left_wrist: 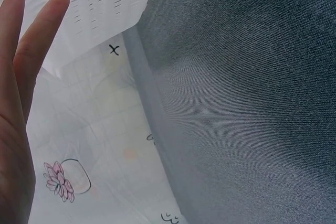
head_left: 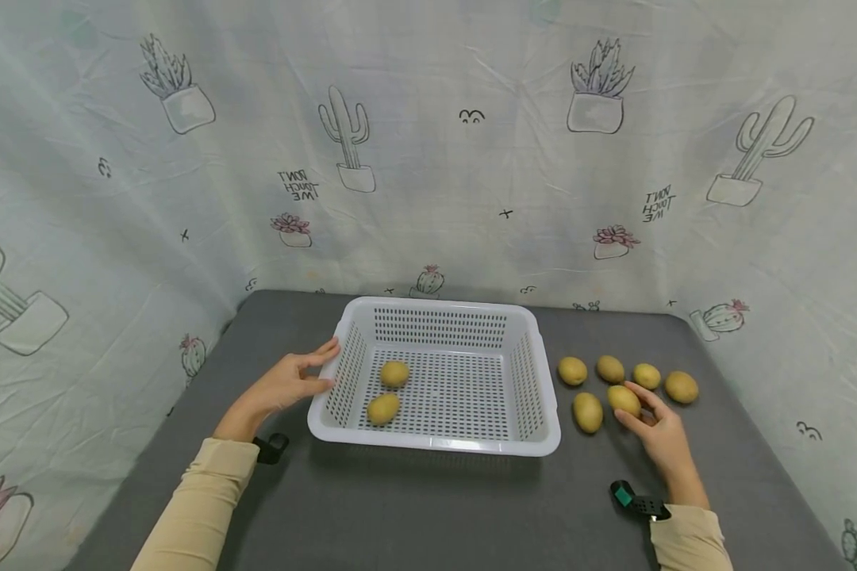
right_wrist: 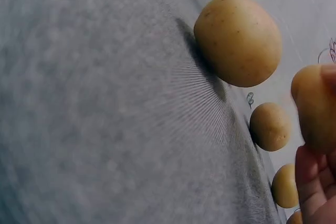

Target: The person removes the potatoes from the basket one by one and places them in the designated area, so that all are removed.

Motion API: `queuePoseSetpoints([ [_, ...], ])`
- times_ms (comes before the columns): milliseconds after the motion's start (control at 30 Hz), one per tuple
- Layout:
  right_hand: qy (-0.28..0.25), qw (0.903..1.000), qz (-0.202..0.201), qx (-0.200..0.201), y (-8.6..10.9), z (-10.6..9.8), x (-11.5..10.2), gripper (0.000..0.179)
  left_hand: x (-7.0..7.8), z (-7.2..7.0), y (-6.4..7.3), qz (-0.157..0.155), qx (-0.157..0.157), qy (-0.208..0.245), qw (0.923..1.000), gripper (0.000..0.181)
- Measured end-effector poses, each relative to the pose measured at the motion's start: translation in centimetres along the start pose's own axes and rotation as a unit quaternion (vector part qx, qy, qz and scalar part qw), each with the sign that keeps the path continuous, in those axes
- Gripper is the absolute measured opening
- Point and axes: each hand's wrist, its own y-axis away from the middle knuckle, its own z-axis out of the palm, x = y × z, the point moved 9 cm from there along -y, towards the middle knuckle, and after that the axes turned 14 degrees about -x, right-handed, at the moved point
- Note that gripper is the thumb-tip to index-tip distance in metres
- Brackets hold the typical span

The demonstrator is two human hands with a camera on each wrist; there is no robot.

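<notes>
A white plastic basket (head_left: pixel 436 444) with slotted walls stands mid-table, and two potatoes (head_left: pixel 394 373) lie in its left part. My left hand (head_left: pixel 286 388) is at the basket's left rim, fingers fairly straight and touching or almost touching it; the left wrist view shows its fingers (left_wrist: pixel 39 35) extended beside the basket wall. Right of the basket, my right hand (head_left: pixel 657 436) pinches a potato (head_left: pixel 624 402) between thumb and fingers. In the right wrist view that held potato (right_wrist: pixel 315 108) appears raised off the cloth, partly cut off by the frame edge.
Around the right hand lie several loose potatoes: one (head_left: pixel 588 412) just left of it, others in a row behind, ending with one (head_left: pixel 682 387) at the right. A dark grey cloth (head_left: pixel 428 515) covers the table. A cactus-print curtain (head_left: pixel 428 159) hangs behind and at the sides.
</notes>
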Motion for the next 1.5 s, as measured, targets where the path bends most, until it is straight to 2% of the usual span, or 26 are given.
queuePoseSetpoints([
  [267, 0.013, 0.9996, 0.024, 0.001, 0.1, 0.0, 1.2, 0.057, -0.1, 0.1, 0.1, 0.002, -0.003, 0.012, 0.9999, 0.068],
  [433, 0.041, 0.9981, 0.044, 0.003, 0.0, 0.0, 2.1, 0.057, 0.1, 0.1, 0.2, 0.010, -0.005, 0.007, 0.9999, 0.068],
  [633, 0.091, 0.9951, 0.039, -0.006, -0.1, 0.3, 1.9, 0.057, 0.4, 0.2, 0.2, 0.017, -0.007, 0.009, 0.9998, 0.068],
  [800, 0.107, 0.9933, 0.043, -0.009, -0.1, 0.3, 1.9, 0.058, 0.4, 0.1, 0.1, 0.017, -0.005, 0.004, 0.9998, 0.069],
  [1167, 0.074, 0.9951, 0.060, -0.026, 0.1, 0.5, 1.9, 0.067, 0.4, 0.0, 0.0, 0.017, -0.005, -0.003, 0.9998, 0.067],
  [1500, 0.032, 0.9983, 0.048, -0.012, 0.5, 0.3, 1.7, 0.068, 0.1, 0.1, 0.0, 0.021, -0.011, 0.014, 0.9996, 0.068],
])
